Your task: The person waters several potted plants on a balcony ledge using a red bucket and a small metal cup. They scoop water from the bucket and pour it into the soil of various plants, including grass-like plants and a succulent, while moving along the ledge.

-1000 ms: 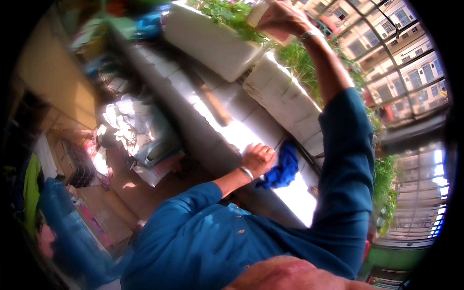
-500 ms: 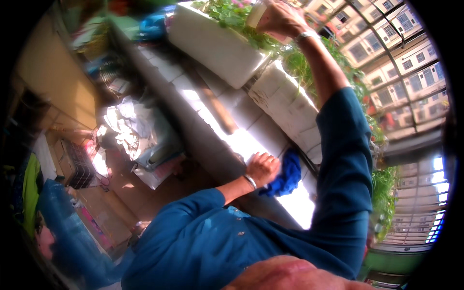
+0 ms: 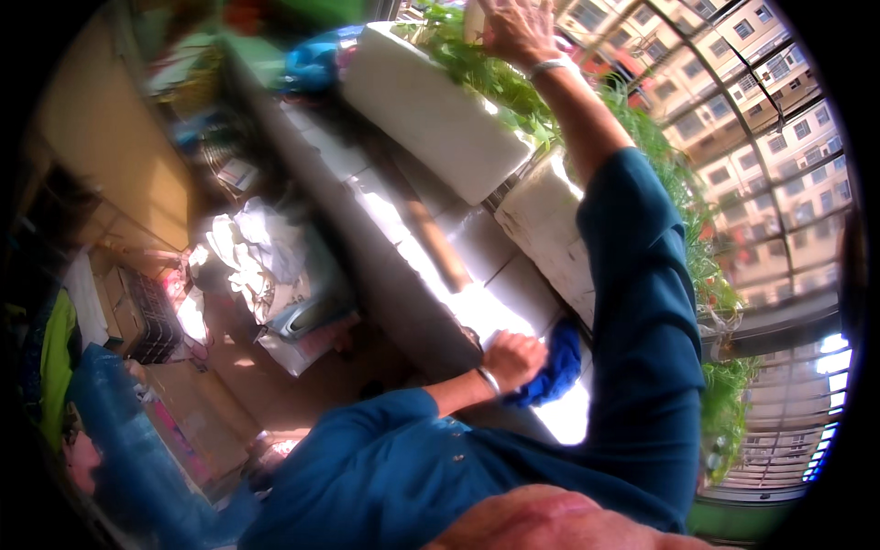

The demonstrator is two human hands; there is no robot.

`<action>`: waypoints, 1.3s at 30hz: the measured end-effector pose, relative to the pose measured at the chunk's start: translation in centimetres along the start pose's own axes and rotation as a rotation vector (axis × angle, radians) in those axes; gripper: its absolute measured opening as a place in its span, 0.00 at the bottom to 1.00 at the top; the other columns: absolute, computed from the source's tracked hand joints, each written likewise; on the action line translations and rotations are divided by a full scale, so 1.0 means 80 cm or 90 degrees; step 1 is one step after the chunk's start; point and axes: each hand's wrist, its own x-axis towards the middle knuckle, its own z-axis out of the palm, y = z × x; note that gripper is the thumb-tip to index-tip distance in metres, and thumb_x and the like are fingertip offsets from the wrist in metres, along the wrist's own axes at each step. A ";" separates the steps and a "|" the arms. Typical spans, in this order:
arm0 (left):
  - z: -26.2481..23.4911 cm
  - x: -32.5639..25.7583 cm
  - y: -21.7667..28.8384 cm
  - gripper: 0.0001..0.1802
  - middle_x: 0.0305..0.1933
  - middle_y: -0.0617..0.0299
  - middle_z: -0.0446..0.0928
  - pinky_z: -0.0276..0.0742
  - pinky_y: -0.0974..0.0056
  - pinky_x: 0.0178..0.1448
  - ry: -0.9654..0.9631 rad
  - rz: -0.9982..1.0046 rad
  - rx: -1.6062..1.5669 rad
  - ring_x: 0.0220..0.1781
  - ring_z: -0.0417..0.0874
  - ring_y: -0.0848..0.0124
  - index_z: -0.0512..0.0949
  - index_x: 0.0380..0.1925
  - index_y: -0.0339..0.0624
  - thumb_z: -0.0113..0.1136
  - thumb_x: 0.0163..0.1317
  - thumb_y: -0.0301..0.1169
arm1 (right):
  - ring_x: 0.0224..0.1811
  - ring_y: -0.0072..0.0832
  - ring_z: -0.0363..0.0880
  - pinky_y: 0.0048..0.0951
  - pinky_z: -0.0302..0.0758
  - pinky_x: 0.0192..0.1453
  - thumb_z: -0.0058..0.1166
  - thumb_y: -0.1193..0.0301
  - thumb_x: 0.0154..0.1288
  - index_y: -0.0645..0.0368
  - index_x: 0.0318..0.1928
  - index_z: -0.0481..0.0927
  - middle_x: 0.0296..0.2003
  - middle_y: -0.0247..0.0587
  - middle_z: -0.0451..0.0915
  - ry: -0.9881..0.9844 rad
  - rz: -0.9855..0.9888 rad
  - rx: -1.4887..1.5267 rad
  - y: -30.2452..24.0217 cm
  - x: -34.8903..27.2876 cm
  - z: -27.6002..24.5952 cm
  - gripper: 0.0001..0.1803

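Note:
My left hand (image 3: 515,360) is closed in a fist at the tiled ledge (image 3: 500,316), right beside a crumpled blue cloth (image 3: 561,365). Its curled fingers hide whatever may be inside. Stretched far up over the planters, my right hand (image 3: 521,35) is at the top edge of the view, its fingers around a pale container (image 3: 474,22) that is mostly cut off and hidden. Leafy plants (image 3: 477,69) grow just below it in a white foam planter box (image 3: 431,115). A second white planter box (image 3: 550,229) stands nearer, partly behind my right arm.
A brown wooden stick (image 3: 431,238) lies along the ledge. Metal window bars (image 3: 770,147) run behind the plants on the right. Down left are a heap of white bags (image 3: 252,247), a dark crate (image 3: 151,316) and a cardboard box (image 3: 197,408). A blue bag (image 3: 312,66) sits far along the ledge.
The view has shifted, so the ledge and planters appear lower. My right hand has moved a little left and up relative to the view. My left fist stays beside the blue cloth.

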 end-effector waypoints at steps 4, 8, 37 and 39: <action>-0.001 0.000 -0.001 0.08 0.28 0.61 0.82 0.72 0.59 0.37 -0.008 -0.010 -0.010 0.34 0.81 0.66 0.81 0.25 0.45 0.64 0.60 0.35 | 0.61 0.41 0.70 0.58 0.53 0.72 0.62 0.60 0.53 0.46 0.63 0.71 0.53 0.42 0.75 0.079 -0.082 -0.069 -0.013 0.024 0.035 0.34; -0.002 0.000 0.001 0.08 0.28 0.61 0.82 0.72 0.60 0.38 -0.011 -0.014 -0.018 0.34 0.81 0.67 0.80 0.24 0.45 0.64 0.60 0.35 | 0.64 0.38 0.68 0.60 0.46 0.78 0.59 0.62 0.56 0.42 0.63 0.72 0.54 0.38 0.73 0.172 -0.136 -0.123 -0.015 0.035 0.060 0.31; -0.007 0.009 0.001 0.18 0.16 0.61 0.67 0.65 0.59 0.27 0.140 0.095 -0.015 0.21 0.71 0.63 0.67 0.13 0.47 0.66 0.54 0.28 | 0.53 0.28 0.79 0.31 0.73 0.61 0.71 0.57 0.55 0.65 0.60 0.72 0.51 0.42 0.80 0.108 0.572 0.844 0.035 -0.447 -0.227 0.38; -0.009 0.012 0.006 0.18 0.16 0.60 0.66 0.65 0.59 0.25 0.147 0.105 -0.032 0.20 0.70 0.62 0.66 0.13 0.46 0.66 0.52 0.25 | 0.55 0.29 0.78 0.32 0.72 0.63 0.73 0.62 0.53 0.65 0.64 0.69 0.52 0.42 0.80 0.097 0.630 0.836 0.015 -0.518 -0.226 0.41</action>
